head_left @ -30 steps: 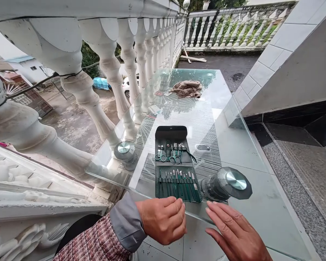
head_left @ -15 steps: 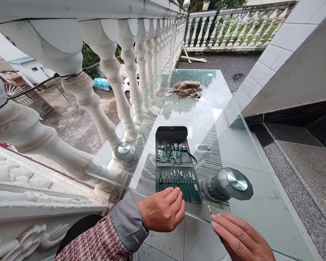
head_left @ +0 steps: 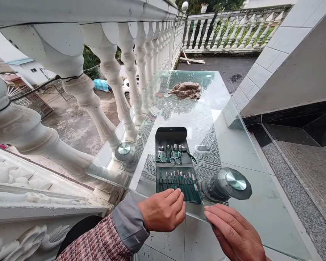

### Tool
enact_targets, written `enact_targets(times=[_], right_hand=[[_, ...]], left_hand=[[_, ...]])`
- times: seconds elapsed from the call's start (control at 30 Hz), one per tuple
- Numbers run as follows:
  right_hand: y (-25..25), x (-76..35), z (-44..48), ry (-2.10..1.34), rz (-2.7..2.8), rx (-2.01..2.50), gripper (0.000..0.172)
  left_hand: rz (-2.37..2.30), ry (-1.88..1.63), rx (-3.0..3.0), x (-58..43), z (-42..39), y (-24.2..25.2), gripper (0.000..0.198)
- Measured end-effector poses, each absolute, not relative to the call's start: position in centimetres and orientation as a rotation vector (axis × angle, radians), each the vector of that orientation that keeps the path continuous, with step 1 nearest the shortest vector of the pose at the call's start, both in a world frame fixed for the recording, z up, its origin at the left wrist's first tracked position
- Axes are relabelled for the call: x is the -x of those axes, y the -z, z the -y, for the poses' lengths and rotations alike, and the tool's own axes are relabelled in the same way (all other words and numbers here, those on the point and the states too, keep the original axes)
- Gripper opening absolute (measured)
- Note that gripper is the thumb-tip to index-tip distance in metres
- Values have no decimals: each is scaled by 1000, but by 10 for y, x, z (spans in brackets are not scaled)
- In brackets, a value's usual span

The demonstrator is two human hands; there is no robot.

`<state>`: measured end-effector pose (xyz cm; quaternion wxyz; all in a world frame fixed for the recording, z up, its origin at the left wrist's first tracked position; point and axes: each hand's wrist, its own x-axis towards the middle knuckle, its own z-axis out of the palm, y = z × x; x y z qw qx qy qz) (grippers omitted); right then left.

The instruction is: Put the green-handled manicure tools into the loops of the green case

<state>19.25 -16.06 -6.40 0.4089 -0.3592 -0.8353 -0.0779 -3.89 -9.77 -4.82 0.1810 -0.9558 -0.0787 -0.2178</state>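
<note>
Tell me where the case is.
In the head view, the case lies open just right of picture centre on the table, the left hand at its near edge.

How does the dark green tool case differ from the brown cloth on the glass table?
The tool case lies opened out, while the brown cloth is crumpled in a heap. The case is dark green; the cloth is brown. The case sits at the near edge by the left hand, the cloth toward the far end. Both rest on the glass table.

Glossy glass tabletop [head_left: 241,156], matt leather-look case [head_left: 175,165], there, rough cloth [head_left: 186,90] at the case's 12 o'clock, 2 shiny metal discs [head_left: 236,181]!
</note>
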Motion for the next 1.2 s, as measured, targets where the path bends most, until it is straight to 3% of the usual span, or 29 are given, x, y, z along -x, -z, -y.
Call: enact_targets(times=[0.23,0.47,0.77,0.97,1.2], right_hand=[[67,-191,161,113,2009,930,38],[67,-178,156,62,2002,930,35],[68,-168,152,29,2004,954,31],[63,-156,151,162,2117,967,24],[65,-138,143,237,2162,1060,27]], left_hand=[[559,809,2803,42,93,38,24],[827,578,2860,40,89,44,72],[908,567,2807,36,91,49,56],[485,855,2750,40,98,48,20],[309,680,2654,45,97,54,18]])
